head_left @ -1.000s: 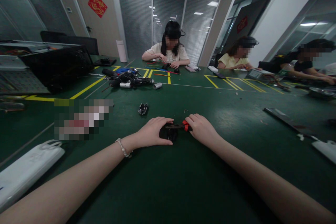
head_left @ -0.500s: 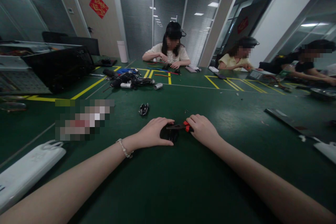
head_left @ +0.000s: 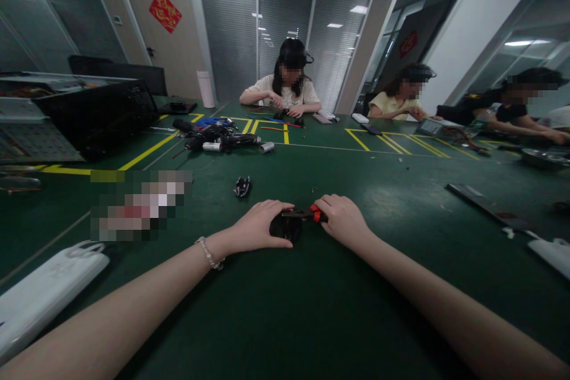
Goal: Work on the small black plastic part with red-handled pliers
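My left hand (head_left: 260,225) curves round a small black part (head_left: 287,230) on the green table, thumb on its near side and fingers on its far side. What kind of part it is cannot be made out. Closed round red handles, my right hand (head_left: 342,214) holds long-nose pliers (head_left: 305,214). Their jaws point left and reach over the top of the black part, between the left thumb and fingers. Whether the jaws grip anything is too small to tell. Beyond the left hand lies a small black and silver piece (head_left: 242,186).
Tiny screw-like bits (head_left: 314,189) lie past the pliers. A heap of black tools and cables (head_left: 216,135) is farther back. An open computer case (head_left: 98,116) stands at left, a white power strip (head_left: 53,291) nearer. A dark flat panel (head_left: 481,208) lies right. Several co-workers sit across.
The camera view has shifted slightly. The pliers' jaws have moved a little over the black part, which has tilted or turned slightly. Both hands keep their grips.
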The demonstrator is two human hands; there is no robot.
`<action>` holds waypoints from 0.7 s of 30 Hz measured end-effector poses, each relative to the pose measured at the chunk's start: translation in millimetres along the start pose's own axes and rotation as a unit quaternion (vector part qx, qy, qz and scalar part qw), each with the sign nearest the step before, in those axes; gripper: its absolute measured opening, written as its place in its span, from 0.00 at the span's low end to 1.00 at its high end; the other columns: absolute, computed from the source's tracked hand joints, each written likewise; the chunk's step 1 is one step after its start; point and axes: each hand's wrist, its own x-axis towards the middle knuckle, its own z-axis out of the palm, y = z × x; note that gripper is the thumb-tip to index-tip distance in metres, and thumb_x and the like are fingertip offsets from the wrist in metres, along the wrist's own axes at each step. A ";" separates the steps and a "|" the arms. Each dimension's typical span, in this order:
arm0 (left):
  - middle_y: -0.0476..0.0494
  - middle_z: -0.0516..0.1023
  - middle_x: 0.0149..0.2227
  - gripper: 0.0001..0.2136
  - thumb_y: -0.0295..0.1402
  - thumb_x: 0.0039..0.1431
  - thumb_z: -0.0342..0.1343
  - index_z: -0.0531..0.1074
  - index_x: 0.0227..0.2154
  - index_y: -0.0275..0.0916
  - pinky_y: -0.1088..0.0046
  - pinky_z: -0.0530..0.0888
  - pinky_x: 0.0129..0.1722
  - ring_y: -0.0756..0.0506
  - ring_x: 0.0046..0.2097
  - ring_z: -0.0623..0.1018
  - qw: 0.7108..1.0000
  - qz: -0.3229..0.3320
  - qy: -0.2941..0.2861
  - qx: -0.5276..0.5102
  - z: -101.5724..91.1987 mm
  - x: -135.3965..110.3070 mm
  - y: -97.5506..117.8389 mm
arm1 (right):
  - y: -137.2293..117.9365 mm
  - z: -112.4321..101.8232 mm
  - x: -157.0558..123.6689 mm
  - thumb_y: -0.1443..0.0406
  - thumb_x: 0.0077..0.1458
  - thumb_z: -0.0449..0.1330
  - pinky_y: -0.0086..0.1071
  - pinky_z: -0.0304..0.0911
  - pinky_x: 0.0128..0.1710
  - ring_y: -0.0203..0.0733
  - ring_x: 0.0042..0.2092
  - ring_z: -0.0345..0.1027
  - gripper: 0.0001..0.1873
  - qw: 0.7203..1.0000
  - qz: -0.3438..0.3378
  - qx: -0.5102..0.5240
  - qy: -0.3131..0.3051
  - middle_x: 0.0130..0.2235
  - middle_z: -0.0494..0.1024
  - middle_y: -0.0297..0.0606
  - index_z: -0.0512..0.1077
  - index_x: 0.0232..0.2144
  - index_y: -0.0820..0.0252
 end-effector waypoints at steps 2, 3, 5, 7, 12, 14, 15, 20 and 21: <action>0.42 0.64 0.50 0.33 0.49 0.43 0.57 0.55 0.52 0.45 0.61 0.61 0.48 0.40 0.50 0.65 1.000 0.000 -0.002 0.001 -0.1 0.0 0.2 | -0.2 -1.2 -0.8 0.69 0.41 0.57 0.33 0.57 0.36 0.40 0.36 0.62 0.15 1.000 0.007 0.001 0.005 0.36 0.71 0.39 0.67 0.37 0.61; 0.42 0.64 0.50 0.33 0.49 0.43 0.57 0.55 0.52 0.45 0.61 0.61 0.48 0.40 0.50 0.65 1.000 0.000 -0.001 0.001 -0.1 0.1 0.4 | -0.1 -1.8 -1.1 0.68 0.41 0.58 0.33 0.57 0.36 0.40 0.36 0.62 0.15 1.000 0.011 0.003 0.007 0.36 0.71 0.39 0.67 0.37 0.61; 0.42 0.64 0.50 0.33 0.49 0.43 0.57 0.55 0.52 0.45 0.61 0.61 0.48 0.40 0.49 0.65 1.000 0.001 -0.001 0.001 -0.3 0.4 0.7 | 0.3 -2.8 -1.4 0.68 0.41 0.58 0.33 0.57 0.35 0.40 0.36 0.62 0.15 1.000 0.018 0.003 0.010 0.36 0.71 0.39 0.67 0.36 0.61; 0.42 0.64 0.50 0.33 0.50 0.43 0.57 0.55 0.52 0.45 0.61 0.61 0.48 0.39 0.50 0.65 1.000 0.002 0.001 0.000 -0.5 0.6 0.9 | 0.6 -3.6 -1.5 0.67 0.42 0.58 0.33 0.56 0.35 0.41 0.36 0.62 0.15 1.000 0.015 -0.002 0.012 0.36 0.71 0.40 0.67 0.36 0.62; 0.43 0.64 0.50 0.32 0.49 0.43 0.57 0.56 0.51 0.45 0.61 0.61 0.48 0.39 0.50 0.65 1.000 0.003 0.000 -0.004 -0.1 0.3 0.3 | 0.5 -4.0 -1.0 0.68 0.42 0.57 0.35 0.54 0.37 0.43 0.38 0.61 0.15 0.999 -0.037 -0.031 0.014 0.37 0.70 0.41 0.67 0.38 0.62; 0.43 0.65 0.50 0.33 0.49 0.43 0.58 0.56 0.51 0.44 0.61 0.61 0.48 0.39 0.50 0.65 1.000 0.004 0.002 -0.004 0.1 0.3 0.2 | 0.2 -3.4 -1.3 0.69 0.42 0.57 0.35 0.53 0.37 0.44 0.38 0.60 0.16 0.998 -0.038 -0.039 0.013 0.37 0.70 0.42 0.67 0.38 0.62; 0.43 0.65 0.50 0.33 0.49 0.43 0.58 0.56 0.51 0.44 0.61 0.61 0.49 0.40 0.50 0.65 1.000 0.005 0.003 -0.004 0.1 0.4 0.3 | 0.2 -2.9 -1.6 0.69 0.42 0.57 0.35 0.53 0.38 0.44 0.38 0.60 0.16 0.998 -0.035 -0.042 0.014 0.37 0.70 0.42 0.67 0.38 0.62; 0.42 0.64 0.50 0.32 0.49 0.43 0.57 0.56 0.51 0.44 0.61 0.61 0.49 0.40 0.50 0.65 1.000 0.006 0.001 0.000 -1.5 0.5 1.8 | 1.1 -1.1 -3.0 0.68 0.42 0.57 0.35 0.53 0.38 0.44 0.39 0.60 0.16 0.999 -0.016 -0.026 0.026 0.37 0.70 0.41 0.67 0.37 0.62; 0.42 0.64 0.50 0.33 0.49 0.43 0.57 0.56 0.51 0.44 0.61 0.61 0.49 0.40 0.50 0.65 1.000 0.005 0.000 0.000 -1.7 0.4 2.0 | 1.6 -0.8 -3.1 0.68 0.42 0.57 0.35 0.53 0.37 0.43 0.38 0.60 0.15 0.999 -0.009 -0.017 0.029 0.37 0.70 0.41 0.66 0.37 0.62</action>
